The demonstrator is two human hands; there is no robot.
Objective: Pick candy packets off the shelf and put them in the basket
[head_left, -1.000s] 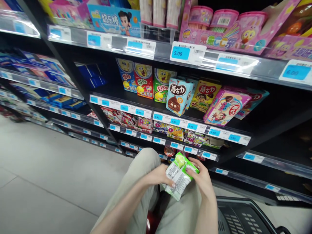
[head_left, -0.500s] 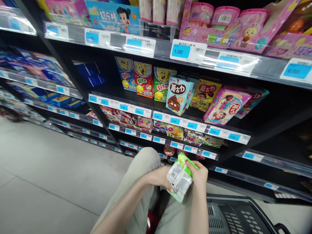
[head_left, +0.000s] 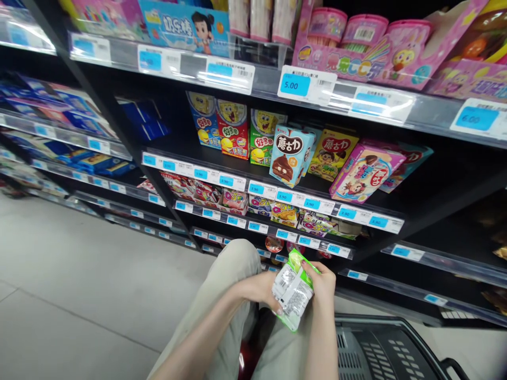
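Observation:
A green and white snack bag (head_left: 293,292) is held above my lap, its printed side with a barcode and small text turned up. My left hand (head_left: 264,289) grips its left edge, thumb lying on the lower left of the bag. On the other side my right hand (head_left: 321,278) holds the upper right edge, thumb pressed on the green part. The fingers behind the bag are hidden. Both my knees are bent, and the left knee (head_left: 238,258) is beside the left hand.
A grey plastic basket (head_left: 396,323) stands on the floor at my right. Ahead, the shelf edge (head_left: 273,191) carries price tags. On that shelf stand a light blue snack box (head_left: 291,155), a purple box (head_left: 366,174) and several others. Grey floor (head_left: 87,295) stretches left.
Both hands keep the same hold on the bag, which has barely moved. The camera view has shifted very slightly.

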